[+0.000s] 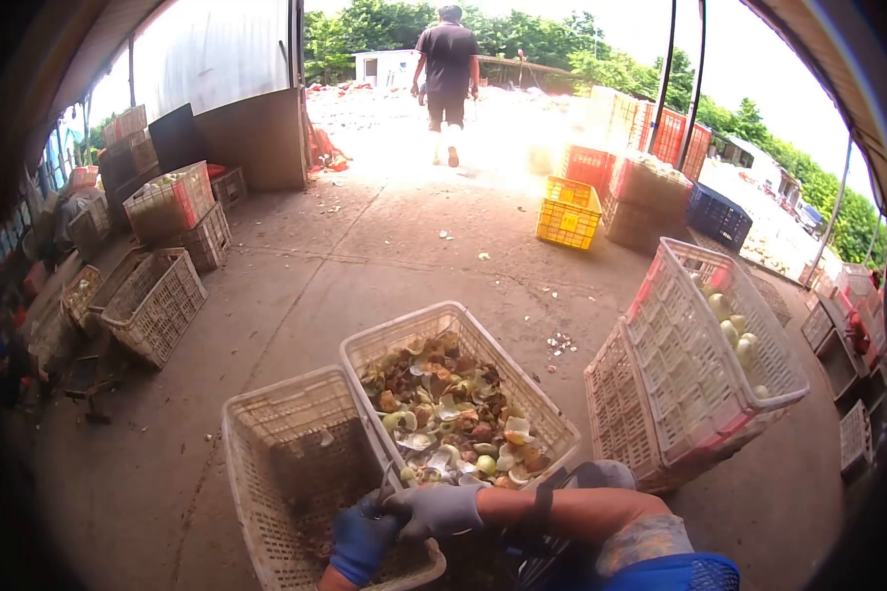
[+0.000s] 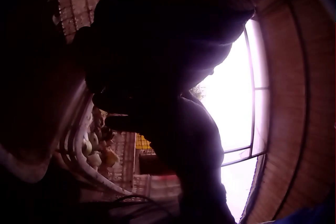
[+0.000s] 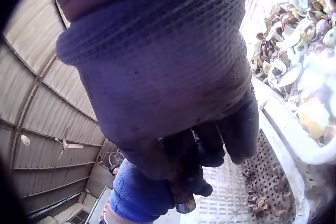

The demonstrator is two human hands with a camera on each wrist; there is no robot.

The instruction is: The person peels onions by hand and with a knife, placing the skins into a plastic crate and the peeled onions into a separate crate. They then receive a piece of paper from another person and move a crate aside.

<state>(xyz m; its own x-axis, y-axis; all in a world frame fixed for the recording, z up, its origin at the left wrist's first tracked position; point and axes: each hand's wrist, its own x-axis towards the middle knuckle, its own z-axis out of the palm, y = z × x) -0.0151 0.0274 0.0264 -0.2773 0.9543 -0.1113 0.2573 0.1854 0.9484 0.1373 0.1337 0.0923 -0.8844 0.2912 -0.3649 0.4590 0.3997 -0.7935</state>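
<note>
My right hand [image 1: 439,510], in a grey glove, grips a knife, its fingers curled round the dark handle [image 3: 181,190] in the right wrist view. In the head view a thin blade [image 1: 385,479] rises beside the fingers. Close against it is my left hand [image 1: 358,542] in a blue glove; what lies between the hands is hidden. Both are over a white plastic crate [image 1: 235,458] with scraps on its floor. A second white crate [image 1: 552,419] beside it holds onion skins and trimmings [image 1: 453,404]. The left wrist view is mostly dark.
On the right, stacked white crates [image 1: 650,369] hold peeled onions [image 1: 729,330]. Another white crate [image 1: 172,315] stands on the left. Farther back are a yellow crate [image 1: 569,212] and a blue crate [image 1: 719,214]. A person [image 1: 447,64] is in the bright yard.
</note>
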